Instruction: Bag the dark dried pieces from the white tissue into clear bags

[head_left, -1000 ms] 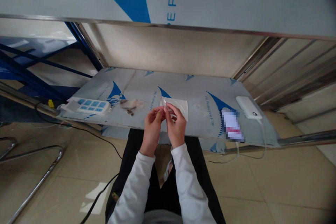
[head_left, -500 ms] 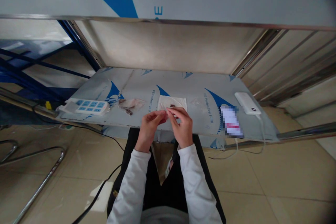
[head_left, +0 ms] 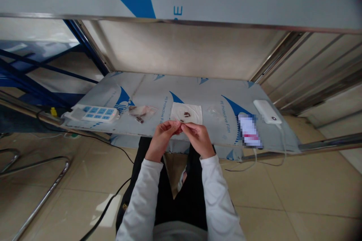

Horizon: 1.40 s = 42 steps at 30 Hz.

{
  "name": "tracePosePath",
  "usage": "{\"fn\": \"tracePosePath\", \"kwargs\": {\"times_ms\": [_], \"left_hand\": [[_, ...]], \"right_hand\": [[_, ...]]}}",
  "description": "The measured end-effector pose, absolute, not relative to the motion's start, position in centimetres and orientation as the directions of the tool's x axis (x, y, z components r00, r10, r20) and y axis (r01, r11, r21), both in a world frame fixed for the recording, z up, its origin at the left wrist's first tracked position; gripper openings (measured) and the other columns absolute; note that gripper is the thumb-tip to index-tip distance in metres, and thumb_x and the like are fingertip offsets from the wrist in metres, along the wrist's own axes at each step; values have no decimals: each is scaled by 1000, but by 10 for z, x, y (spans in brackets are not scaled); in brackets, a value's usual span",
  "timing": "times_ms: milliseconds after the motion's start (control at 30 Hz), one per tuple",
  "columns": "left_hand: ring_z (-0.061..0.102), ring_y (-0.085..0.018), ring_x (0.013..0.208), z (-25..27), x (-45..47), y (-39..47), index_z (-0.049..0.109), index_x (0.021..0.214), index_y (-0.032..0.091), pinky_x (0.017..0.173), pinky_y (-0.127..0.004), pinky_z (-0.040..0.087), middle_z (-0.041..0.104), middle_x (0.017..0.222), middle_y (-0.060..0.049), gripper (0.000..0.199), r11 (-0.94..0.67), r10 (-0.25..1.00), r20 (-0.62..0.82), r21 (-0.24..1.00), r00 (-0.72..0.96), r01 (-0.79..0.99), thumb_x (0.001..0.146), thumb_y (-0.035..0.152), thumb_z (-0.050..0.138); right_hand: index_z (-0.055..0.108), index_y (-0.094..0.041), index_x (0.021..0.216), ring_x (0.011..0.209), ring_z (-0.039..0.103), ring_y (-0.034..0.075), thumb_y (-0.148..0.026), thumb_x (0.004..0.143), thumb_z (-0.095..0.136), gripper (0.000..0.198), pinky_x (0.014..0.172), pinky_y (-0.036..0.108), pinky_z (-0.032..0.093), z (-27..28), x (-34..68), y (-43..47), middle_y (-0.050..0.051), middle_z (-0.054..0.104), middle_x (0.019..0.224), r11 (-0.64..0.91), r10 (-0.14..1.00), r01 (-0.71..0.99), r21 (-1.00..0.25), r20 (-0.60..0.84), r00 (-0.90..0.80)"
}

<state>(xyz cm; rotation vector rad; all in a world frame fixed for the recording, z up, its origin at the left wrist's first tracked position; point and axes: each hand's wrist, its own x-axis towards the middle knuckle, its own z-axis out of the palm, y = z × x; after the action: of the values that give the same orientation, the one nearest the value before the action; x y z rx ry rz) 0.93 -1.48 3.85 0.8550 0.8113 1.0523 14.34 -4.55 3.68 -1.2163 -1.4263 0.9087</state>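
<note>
My left hand [head_left: 164, 136] and my right hand [head_left: 198, 137] meet fingertip to fingertip at the table's front edge. Both are closed in a pinch; whatever sits between the fingers is too small and too covered to name. Just beyond them lies a white paper napkin [head_left: 195, 111], with small dark brown pieces [head_left: 187, 114] on it. To the left rests a clear plastic bag [head_left: 141, 113] containing brown pieces. A crumpled clear plastic wrapper [head_left: 214, 114] is right of the napkin.
A white power strip [head_left: 97, 113] occupies the table's left end. On the right are a phone [head_left: 249, 130] and a white power bank [head_left: 266, 111] with a cable. Above runs a film-covered upper shelf [head_left: 226, 0]. A chrome chair frame [head_left: 51, 184] stands at lower left.
My right hand has turned and lowered slightly, its wrist swinging right. More of the brown pieces on the napkin shows now. The left hand keeps its pinch nearly in place.
</note>
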Motion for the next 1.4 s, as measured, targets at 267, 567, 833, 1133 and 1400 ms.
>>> {"fn": "tracePosePath", "kwargs": {"times_ms": [267,567,833,1133,1400], "left_hand": [[63,-14,63,28,11,-15,65,71,12,61,-24,47,69,68,-6,27,-7,978,-6,998,210,64,74,39,66],[62,-18,61,46,10,-24,65,65,15,61,-29,41,67,63,-6,19,63,998,-35,750,-54,659,75,30,57],[63,-13,65,40,8,-16,58,73,15,61,-22,47,66,70,-2,18,-8,986,6,1000,166,15,73,33,65],[67,-18,65,43,7,-22,66,73,15,63,-27,49,72,71,-8,18,-32,974,-19,975,226,221,73,33,65],[64,-21,61,68,12,-33,63,65,19,59,-28,39,68,62,-5,12,-25,995,88,706,-52,707,68,31,63]], "right_hand": [[67,-18,87,67,70,18,-26,82,56,15,65,26,55,31,148,-43,5,73,76,136,984,347,-928,166,60],[68,-17,78,67,71,23,-22,79,57,12,66,31,53,26,155,-44,8,73,71,-4,900,584,-811,252,356],[72,-19,88,77,69,20,-42,83,59,28,66,26,53,36,142,-43,6,74,88,145,963,272,-951,199,183],[73,-16,75,56,64,18,-39,85,55,31,55,26,49,28,146,-44,4,70,63,89,981,355,-931,144,131],[72,-19,86,74,68,22,-21,78,57,18,70,32,52,32,147,-45,8,74,82,70,903,650,-757,325,281]]}}
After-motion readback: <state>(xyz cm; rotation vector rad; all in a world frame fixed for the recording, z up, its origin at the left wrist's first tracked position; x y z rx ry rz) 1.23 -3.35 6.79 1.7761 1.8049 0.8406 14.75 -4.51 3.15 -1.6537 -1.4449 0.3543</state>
